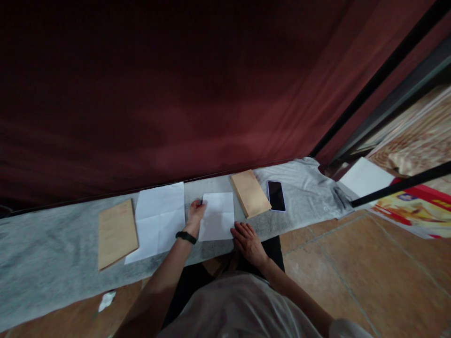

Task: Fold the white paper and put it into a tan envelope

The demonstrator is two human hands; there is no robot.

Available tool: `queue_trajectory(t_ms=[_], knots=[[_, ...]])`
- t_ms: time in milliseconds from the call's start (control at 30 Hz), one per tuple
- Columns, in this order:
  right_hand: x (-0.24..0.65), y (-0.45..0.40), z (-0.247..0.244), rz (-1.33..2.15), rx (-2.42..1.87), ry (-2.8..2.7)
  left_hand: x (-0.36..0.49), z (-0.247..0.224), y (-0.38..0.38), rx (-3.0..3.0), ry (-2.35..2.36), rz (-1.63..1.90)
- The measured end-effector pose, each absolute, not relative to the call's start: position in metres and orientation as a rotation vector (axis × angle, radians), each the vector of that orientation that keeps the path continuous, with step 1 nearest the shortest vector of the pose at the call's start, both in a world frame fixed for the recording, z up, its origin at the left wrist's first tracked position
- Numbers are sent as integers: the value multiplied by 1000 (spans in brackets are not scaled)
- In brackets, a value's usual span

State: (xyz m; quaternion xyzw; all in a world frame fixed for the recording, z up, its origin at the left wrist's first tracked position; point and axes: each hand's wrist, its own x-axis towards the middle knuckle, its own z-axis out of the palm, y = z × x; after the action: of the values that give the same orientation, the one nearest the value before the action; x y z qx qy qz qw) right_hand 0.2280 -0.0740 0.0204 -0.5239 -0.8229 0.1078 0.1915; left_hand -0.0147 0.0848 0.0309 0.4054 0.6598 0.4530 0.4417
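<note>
A folded sheet of white paper (216, 217) lies in front of me on the grey cloth, with a crease line across it. At its left edge, my left hand (196, 217) is closed, thumb and fingers pinching the paper. My right hand (249, 244) rests by the lower right corner, fingers stretched out and the tips touching the sheet's edge. Just right of the paper sits a stack of brown envelopes (251, 193). Larger white sheets (160, 220), creased across the middle, are spread to the left, and another brown envelope pile (118, 234) lies beside them.
A smartphone (276, 195) lies right of the envelopes. The narrow cloth-covered surface (45, 253) runs along a dark red curtain (211, 117). Black bars (401, 184) and a colourful box (419, 209) stand at the right. A crumpled white tissue (106, 300) is on the tiled floor.
</note>
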Motion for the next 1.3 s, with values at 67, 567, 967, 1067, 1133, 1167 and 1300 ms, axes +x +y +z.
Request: queue_trajectory(t_ms=[67,567,967,1067,1133,1167,1300], knots=[[229,-73,20,324,-1466,-2305,-14,38,83,923,1615,1134],[216,-4,27,655,-1375,-1592,-12,135,71,1035,1215,1257],[222,-1,54,782,-1149,-1801,-47,83,13,1568,1365,1039],[225,-24,31,740,-1138,-2028,-58,52,-7,1713,1369,910],[227,-38,21,726,-1125,-2109,-64,39,-19,1844,1340,784],[227,-43,18,725,-1114,-2140,-66,35,-25,1910,1307,718],[231,-55,18,762,-1077,-2184,-70,32,-42,2032,1263,608]])
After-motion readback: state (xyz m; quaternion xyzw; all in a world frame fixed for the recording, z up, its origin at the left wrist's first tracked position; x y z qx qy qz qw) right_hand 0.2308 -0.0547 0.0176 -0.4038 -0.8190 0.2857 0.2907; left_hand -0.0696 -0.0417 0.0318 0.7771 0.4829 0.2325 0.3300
